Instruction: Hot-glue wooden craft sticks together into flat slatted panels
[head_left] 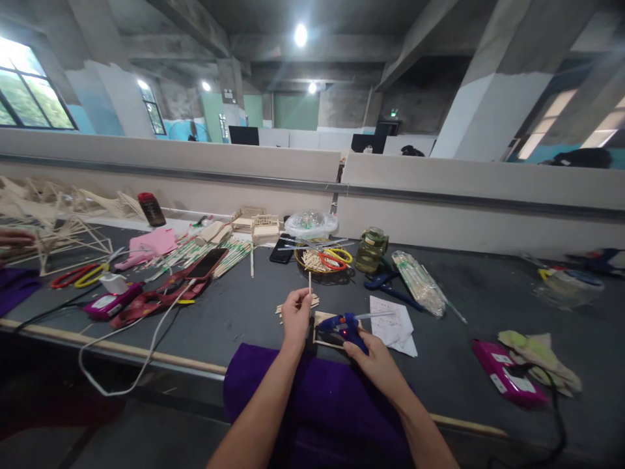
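My left hand (295, 315) is closed in a pinch on a thin wooden stick (309, 282) that it holds upright above the grey table (234, 306). My right hand (367, 355) grips a blue glue gun (342, 326) lying low over a small wooden stick frame (319, 319), its nozzle pointing left toward the left hand. A few short sticks (282, 307) lie just behind the left hand. A purple cloth (312, 391) covers the table edge under both forearms.
A white paper (393, 322) lies right of the glue gun. Behind stand a basket of sticks with scissors (322, 259), a green jar (371, 249), a bag of sticks (417, 277), phones, small wooden models (258, 225) and a pink power strip (508, 378). Another person's hand (14, 238) is at the far left.
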The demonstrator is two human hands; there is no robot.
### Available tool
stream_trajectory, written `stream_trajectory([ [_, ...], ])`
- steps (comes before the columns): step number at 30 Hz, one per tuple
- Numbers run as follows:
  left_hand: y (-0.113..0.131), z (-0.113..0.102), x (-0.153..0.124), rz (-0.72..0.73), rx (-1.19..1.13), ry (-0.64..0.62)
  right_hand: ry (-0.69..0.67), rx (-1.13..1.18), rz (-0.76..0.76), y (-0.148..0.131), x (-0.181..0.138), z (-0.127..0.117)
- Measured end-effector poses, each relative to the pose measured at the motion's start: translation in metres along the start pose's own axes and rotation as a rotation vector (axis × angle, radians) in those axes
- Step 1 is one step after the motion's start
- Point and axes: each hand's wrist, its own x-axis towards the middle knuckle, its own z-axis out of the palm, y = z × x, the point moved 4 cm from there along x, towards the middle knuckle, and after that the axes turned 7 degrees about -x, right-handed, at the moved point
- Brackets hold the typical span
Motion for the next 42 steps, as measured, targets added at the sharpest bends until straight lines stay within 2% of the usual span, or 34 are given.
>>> stream_trajectory([
  [3,0.006,-0.001,0.0,0.056,0.062,-0.019,-0.01,0.102,0.122,0.0,-0.005,-0.009],
  [5,0.015,-0.002,-0.001,0.161,0.17,-0.051,0.016,0.218,0.203,0.004,-0.009,-0.021],
  [7,0.026,0.001,-0.005,0.312,0.372,-0.112,0.101,0.314,0.247,0.014,-0.011,-0.04],
  [9,0.035,0.008,-0.013,0.469,0.612,-0.221,0.224,0.317,0.288,0.032,-0.013,-0.063],
  [11,0.037,0.019,-0.023,0.6,0.802,-0.376,0.368,0.185,0.316,0.056,-0.014,-0.088],
  [13,0.033,0.031,-0.033,0.699,0.931,-0.538,0.482,-0.045,0.355,0.079,-0.015,-0.11],
  [15,0.027,0.041,-0.041,0.761,1.028,-0.669,0.46,-0.27,0.426,0.098,-0.013,-0.121],
  [19,0.018,0.05,-0.049,0.81,1.151,-0.836,0.335,-0.489,0.487,0.112,-0.005,-0.118],
  [24,0.016,0.051,-0.05,0.791,1.2,-0.916,0.331,-0.578,0.504,0.107,0.004,-0.101],
  [34,0.014,0.051,-0.052,0.78,1.217,-0.887,0.415,-0.716,0.524,0.104,-0.003,-0.09],
  [39,0.014,0.052,-0.054,0.775,1.21,-0.911,0.487,-0.793,0.552,0.091,-0.013,-0.082],
  [42,0.014,0.052,-0.054,0.77,1.221,-0.914,0.549,-0.806,0.49,0.079,-0.015,-0.08],
])
